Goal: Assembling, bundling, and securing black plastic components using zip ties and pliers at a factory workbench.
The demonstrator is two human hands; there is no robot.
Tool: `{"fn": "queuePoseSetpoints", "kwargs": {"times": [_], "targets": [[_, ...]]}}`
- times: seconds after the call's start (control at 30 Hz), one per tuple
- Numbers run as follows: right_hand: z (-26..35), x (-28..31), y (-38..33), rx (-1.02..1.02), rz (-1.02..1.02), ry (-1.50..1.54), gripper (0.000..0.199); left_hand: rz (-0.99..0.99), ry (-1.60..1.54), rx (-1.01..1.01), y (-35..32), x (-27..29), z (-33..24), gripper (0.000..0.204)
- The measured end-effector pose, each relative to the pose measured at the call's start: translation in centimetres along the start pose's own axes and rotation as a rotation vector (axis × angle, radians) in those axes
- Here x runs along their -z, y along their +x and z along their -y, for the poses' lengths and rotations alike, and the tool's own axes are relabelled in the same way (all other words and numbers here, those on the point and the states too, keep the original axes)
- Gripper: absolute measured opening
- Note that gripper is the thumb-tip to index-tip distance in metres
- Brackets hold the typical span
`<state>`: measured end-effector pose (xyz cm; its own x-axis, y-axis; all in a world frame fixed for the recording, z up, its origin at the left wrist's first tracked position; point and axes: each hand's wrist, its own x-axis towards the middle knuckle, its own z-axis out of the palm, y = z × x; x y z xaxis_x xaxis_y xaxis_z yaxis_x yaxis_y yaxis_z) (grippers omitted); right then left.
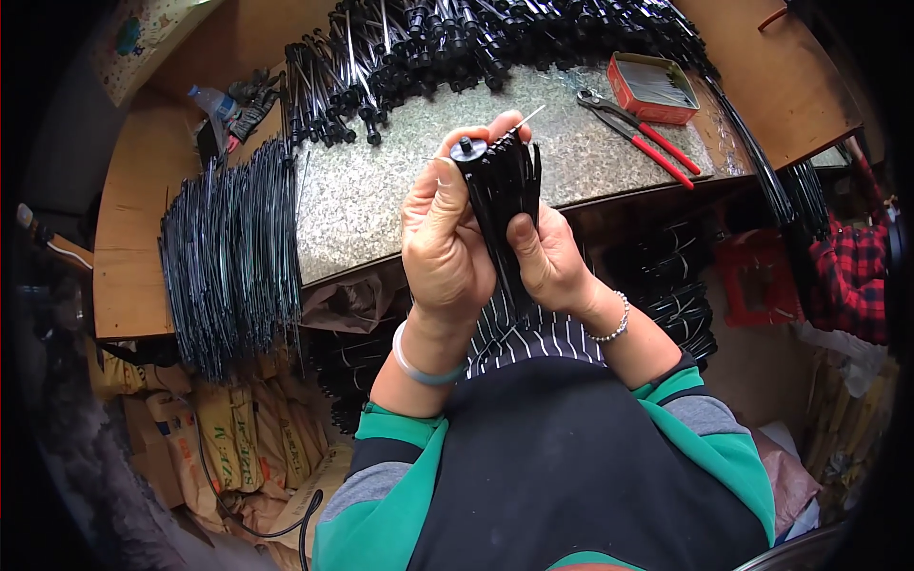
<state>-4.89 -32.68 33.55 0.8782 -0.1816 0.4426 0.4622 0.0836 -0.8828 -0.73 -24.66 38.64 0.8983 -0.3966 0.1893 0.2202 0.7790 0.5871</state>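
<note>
In front of my chest I hold up a folded umbrella frame (503,205) with both hands. It is a tight bunch of black ribs, topped by a round silvery disc (467,150) with a small black knob. My left hand (443,252) is closed round its left side, the thumb tip just below the disc. My right hand (554,255) grips the ribs lower down on the right, its thumb pressed on them. From the rib ends at the top a thin pale wire (533,116) sticks out up and to the right, close to fingertips.
Beyond my hands lies a speckled stone slab (357,205) on a wooden table (133,238). Many black ribs (228,257) overhang its left edge; umbrella shafts (428,48) pile along the back. Red-handled pliers (657,147) lie by a red tin (652,90) of thin wires.
</note>
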Motion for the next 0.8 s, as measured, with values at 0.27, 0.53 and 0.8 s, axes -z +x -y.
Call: {"fn": "queuePoseSetpoints", "kwargs": {"times": [0.27, 0.53, 0.8], "targets": [[-1.4, 0.5, -0.8, 0.008, -0.067, -0.128, 0.044, 0.001, 0.452, -0.042, 1.3, 2.3, 0.2, 0.035], [-1.3, 0.0, -0.6, 0.209, -0.257, -0.435, 0.028, -0.082, 0.707, -0.464, 0.4, 0.9, 1.9, 0.031], [-0.5, 1.4, -0.8, 0.088, -0.036, -0.297, 0.040, -0.062, 0.602, -0.390, 0.1, 1.8, 2.1, 0.028]]}}
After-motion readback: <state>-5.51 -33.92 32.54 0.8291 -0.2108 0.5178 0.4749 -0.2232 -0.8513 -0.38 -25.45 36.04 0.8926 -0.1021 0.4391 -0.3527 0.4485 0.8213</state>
